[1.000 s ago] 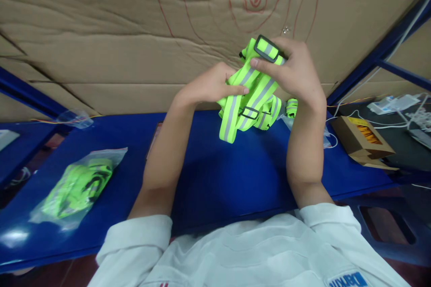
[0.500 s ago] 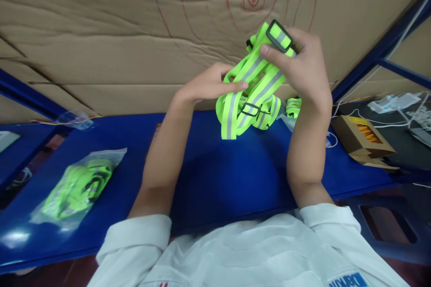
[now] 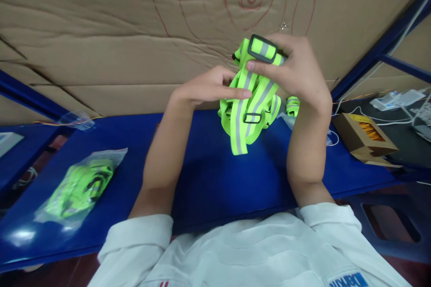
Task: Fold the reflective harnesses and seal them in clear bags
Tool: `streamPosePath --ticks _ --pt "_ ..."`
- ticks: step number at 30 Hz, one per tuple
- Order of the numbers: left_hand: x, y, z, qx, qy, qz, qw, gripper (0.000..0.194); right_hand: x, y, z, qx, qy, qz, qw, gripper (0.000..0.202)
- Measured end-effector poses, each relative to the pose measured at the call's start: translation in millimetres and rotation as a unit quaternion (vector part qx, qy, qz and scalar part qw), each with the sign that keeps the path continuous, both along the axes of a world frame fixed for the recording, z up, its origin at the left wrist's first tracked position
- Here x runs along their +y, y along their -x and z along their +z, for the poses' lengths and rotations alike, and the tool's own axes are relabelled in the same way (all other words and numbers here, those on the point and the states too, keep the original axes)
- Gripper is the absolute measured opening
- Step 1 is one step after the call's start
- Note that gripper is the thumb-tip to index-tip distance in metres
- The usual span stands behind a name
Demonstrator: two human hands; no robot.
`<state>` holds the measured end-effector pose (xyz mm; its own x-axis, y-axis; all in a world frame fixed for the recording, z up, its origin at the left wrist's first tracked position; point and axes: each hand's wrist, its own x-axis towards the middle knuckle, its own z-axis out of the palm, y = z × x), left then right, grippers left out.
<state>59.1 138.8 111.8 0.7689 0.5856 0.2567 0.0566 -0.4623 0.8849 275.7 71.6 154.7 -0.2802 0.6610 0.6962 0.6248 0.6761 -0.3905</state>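
A bundle of neon yellow-green reflective straps [image 3: 239, 116] with grey stripes and black buckles is held up above the blue table. My right hand [image 3: 296, 65] grips its upper end, thumb in front just below a large black buckle [image 3: 262, 48]. My left hand [image 3: 210, 85] pinches the middle of the bundle from the left, thumb across the front; its other fingers are partly hidden behind the straps. A smaller black buckle [image 3: 252, 118] and a loose strap end hang below my hands.
On the blue table [image 3: 215, 184], a clear bag of similar straps [image 3: 81, 188] lies at left. More rolled strap [image 3: 292, 106] sits behind my right forearm. An open cardboard box [image 3: 365, 139] and white cables are at right. A cardboard wall [image 3: 111, 45] stands behind.
My right hand has come down and slightly left with the top of the straps, and the large buckle has turned flatter. The loose strap end hangs lower and further right.
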Motion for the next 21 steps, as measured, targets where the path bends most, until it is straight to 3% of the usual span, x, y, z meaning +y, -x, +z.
streamPosePath --ticks 7,14,21 --pt "-4 -20 -8.2 -0.043 0.015 -0.017 0.999 0.046 14 -1 -4.2 0.002 -0.002 -0.043 0.999 0.03" --pt "5 -28 -18.2 -0.082 0.024 0.025 0.996 0.048 12 1 -4.3 0.022 -0.017 0.0 1.0 0.026" --pt "9 -31 -24.5 -0.119 0.076 -0.017 0.99 0.058 14 1 -5.9 0.036 -0.02 -0.001 0.999 0.027"
